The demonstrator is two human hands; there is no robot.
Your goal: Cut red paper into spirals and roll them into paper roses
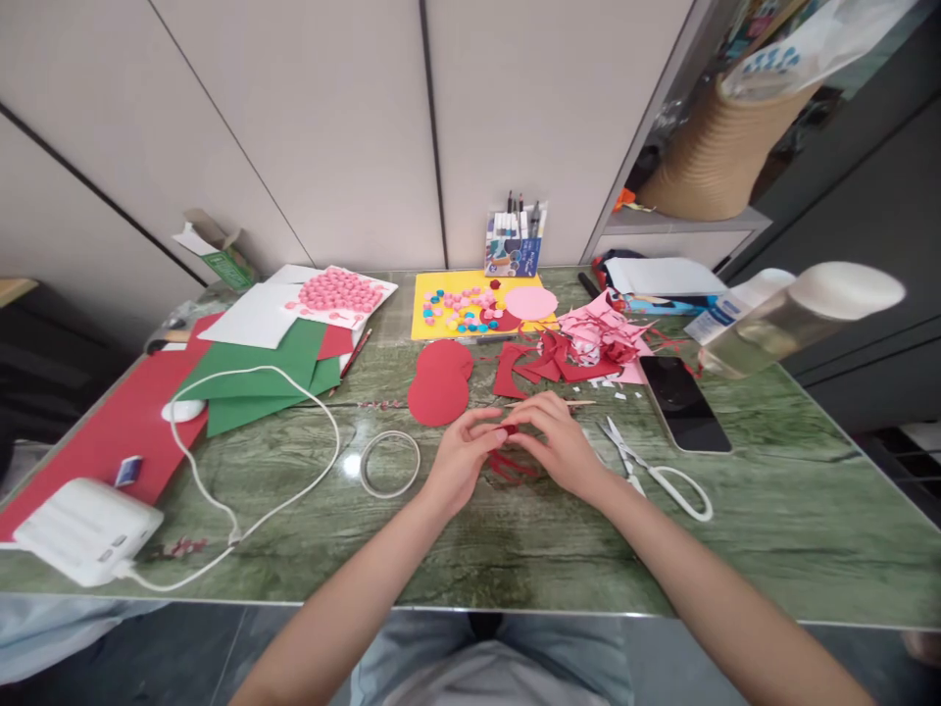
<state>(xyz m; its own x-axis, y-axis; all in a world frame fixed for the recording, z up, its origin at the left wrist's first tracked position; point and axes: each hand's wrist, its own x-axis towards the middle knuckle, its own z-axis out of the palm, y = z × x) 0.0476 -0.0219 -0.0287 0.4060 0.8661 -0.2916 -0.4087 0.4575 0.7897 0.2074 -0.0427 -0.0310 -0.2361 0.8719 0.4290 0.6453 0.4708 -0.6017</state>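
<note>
My left hand [462,461] and my right hand [557,443] meet over the middle of the green table [529,539]. Both pinch a small rolled piece of red paper [509,429] between their fingertips. A loose red paper strip [509,467] trails down from it onto the table between my hands. A thin wooden stick [559,403] lies just beyond my right hand. Two red paper circles [439,382] lie beyond my left hand.
White scissors [654,471] and a phone [682,403] lie to the right, a tape ring [389,464] to the left. A power bank [88,529] with white cable, red and green sheets, a yellow sheet with small paper rolls, pink scraps [599,338] and a clear bottle [794,319] surround them.
</note>
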